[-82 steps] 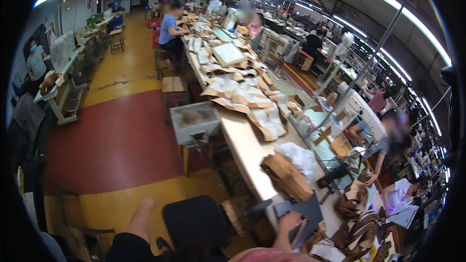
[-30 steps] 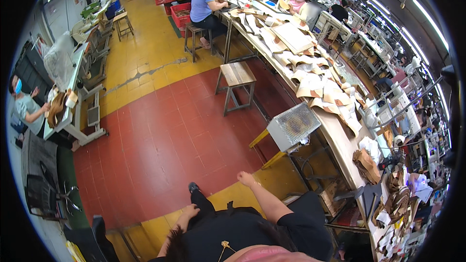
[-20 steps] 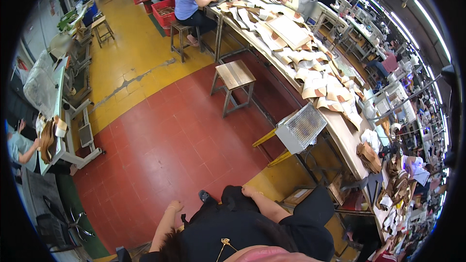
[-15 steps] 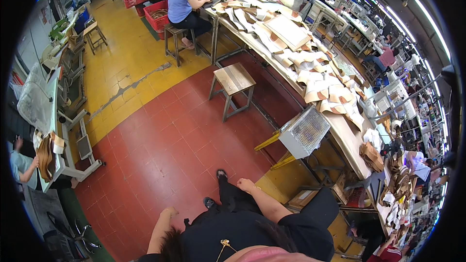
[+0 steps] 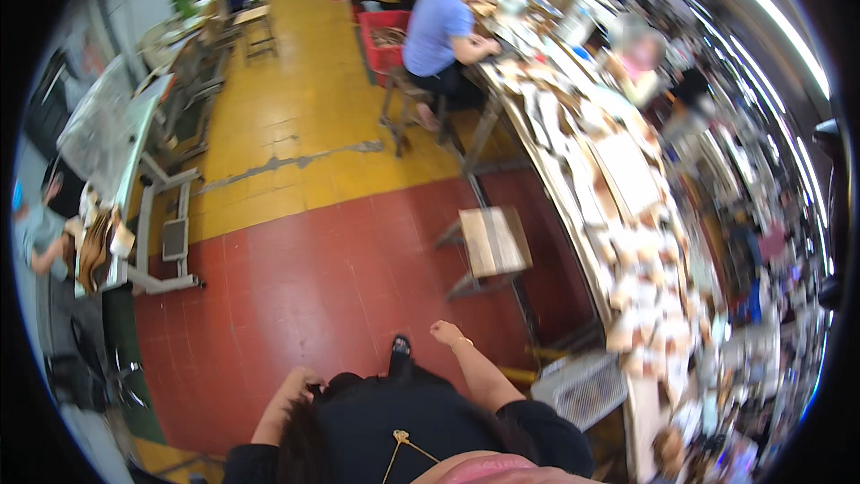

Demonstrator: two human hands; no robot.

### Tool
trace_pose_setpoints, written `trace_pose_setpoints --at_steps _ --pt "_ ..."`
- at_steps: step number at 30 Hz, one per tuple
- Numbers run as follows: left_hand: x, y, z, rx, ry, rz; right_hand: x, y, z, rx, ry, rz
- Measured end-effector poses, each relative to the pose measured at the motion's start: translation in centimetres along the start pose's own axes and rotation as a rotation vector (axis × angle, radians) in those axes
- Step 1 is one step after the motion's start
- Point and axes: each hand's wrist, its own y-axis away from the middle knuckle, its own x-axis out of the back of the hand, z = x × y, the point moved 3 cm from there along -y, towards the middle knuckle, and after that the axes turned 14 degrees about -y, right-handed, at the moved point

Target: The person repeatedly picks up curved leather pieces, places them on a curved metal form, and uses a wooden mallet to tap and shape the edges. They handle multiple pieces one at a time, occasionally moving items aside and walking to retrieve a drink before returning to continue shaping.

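- Red and yellow flooring (image 5: 287, 305) runs between a long table (image 5: 643, 421) and a narrower side table (image 5: 152, 108).
- Left hand (image 5: 303, 380), low beside the person's dark clothing: blurred, with something dark next to the fingers; I cannot tell how far it is open or whether it grips anything.
- Right hand (image 5: 445, 332), out in front over the red floor: fingers look curled inward, with nothing visible in them; blur hides how tightly.
- Wooden stool (image 5: 495, 240), near the right hand, just off the long table's left edge.
- Grey perforated metal box (image 5: 582, 392), by that edge, toward the near end.
- Cream-and-brown pieces (image 5: 640, 273) cover much of the tabletop; a pale board (image 5: 625, 172) lies among them.
- Brown pieces (image 5: 94, 255) lie at the side table's near end, beside a co-worker.
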Motion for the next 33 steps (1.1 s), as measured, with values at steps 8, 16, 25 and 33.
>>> trace_pose_setpoints --at_steps 8,16,25,33 --pt "19.1 0.8 -2.5 0.327 0.572 0.48 11.6 -15.1 1.4 -0.037 -0.26 0.25" --pt "41.3 -4.4 -11.5 0.073 0.542 0.836 10.9 -17.7 0.7 -0.345 0.181 -0.273" --pt "76.3 -0.7 -6.0 0.173 0.202 0.789 15.6 -39.2 -14.5 -0.295 -0.352 0.18" --pt "92.2 3.5 -9.9 0.328 0.137 1.041 21.9 -71.1 -33.2 0.464 0.402 -0.245"
